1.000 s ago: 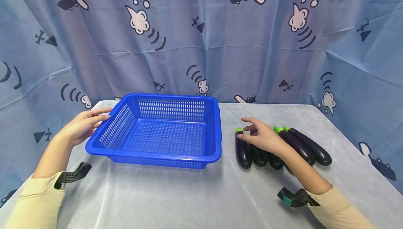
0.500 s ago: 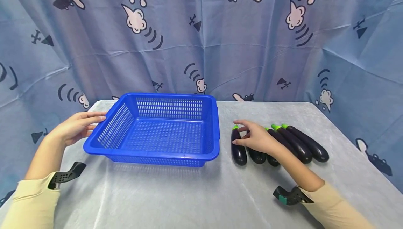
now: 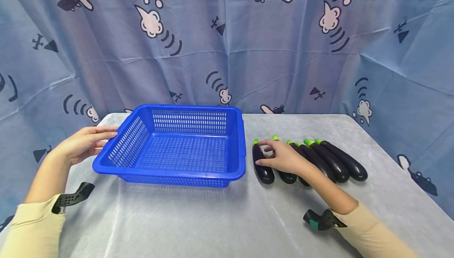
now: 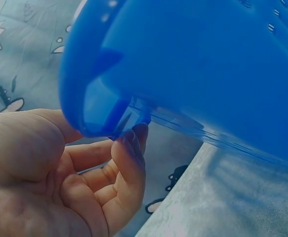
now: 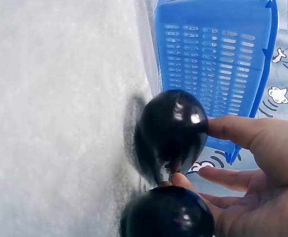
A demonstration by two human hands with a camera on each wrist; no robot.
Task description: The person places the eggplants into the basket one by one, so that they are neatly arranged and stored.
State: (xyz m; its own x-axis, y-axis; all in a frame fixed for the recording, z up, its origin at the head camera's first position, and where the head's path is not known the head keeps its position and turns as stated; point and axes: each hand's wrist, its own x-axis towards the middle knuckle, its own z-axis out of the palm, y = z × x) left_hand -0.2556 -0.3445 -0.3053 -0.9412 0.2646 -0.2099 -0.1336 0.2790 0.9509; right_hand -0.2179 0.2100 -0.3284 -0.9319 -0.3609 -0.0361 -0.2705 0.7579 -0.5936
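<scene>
Right hand (image 3: pixel 283 159) has its thumb and fingers curled loosely round the eggplant (image 3: pixel 261 165) nearest the basket (image 3: pixel 241 147), probably to lift it. Left hand (image 3: pixel 79 144) lies flat-fingered against the basket's far rim, seemingly steadying it.

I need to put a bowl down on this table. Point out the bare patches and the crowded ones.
Bare cloth runs along the near edge of the table, in front of the blue basket. The basket's floor is bare too. It is crowded right of the basket: the eggplants lie in a row, the right hand gripping the leftmost eggplant. The left hand touches the basket's left rim.
</scene>
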